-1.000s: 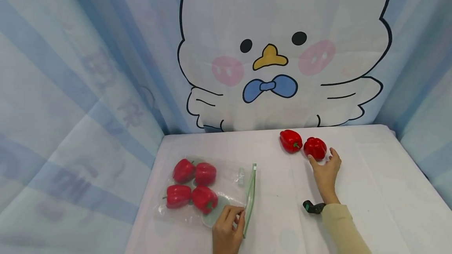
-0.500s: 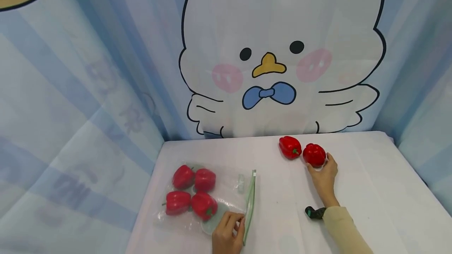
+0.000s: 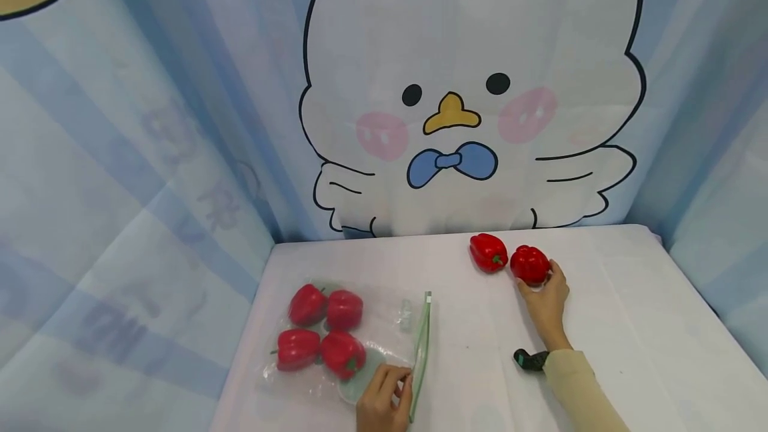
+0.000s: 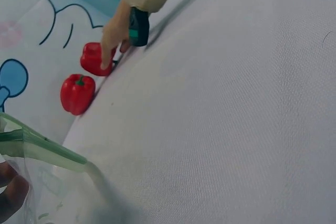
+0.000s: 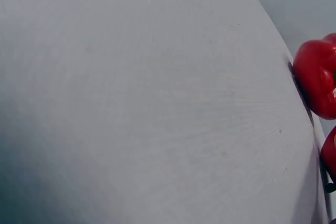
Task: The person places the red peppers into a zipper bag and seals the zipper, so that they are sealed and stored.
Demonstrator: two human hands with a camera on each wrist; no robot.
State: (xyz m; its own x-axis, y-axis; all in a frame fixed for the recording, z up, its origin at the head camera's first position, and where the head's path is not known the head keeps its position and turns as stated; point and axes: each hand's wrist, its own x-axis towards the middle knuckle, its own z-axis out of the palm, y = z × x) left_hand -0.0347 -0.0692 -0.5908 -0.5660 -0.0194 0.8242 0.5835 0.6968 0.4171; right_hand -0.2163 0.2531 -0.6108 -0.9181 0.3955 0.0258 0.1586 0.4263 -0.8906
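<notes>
Here, the right hand [image 3: 547, 305] pinches a red pepper [image 3: 531, 263] near the far edge of the bench [image 3: 630, 325]; the left hand [image 3: 383, 400] pinches a clear bag [image 3: 384, 322] toward the left edge.

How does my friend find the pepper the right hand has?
Find the white cloth-covered table below the pale-blue cartoon-bird curtain. Near its far edge, a shiny red bell pepper sits right of another red bell pepper. Only this one has a bare right hand around it.
</notes>
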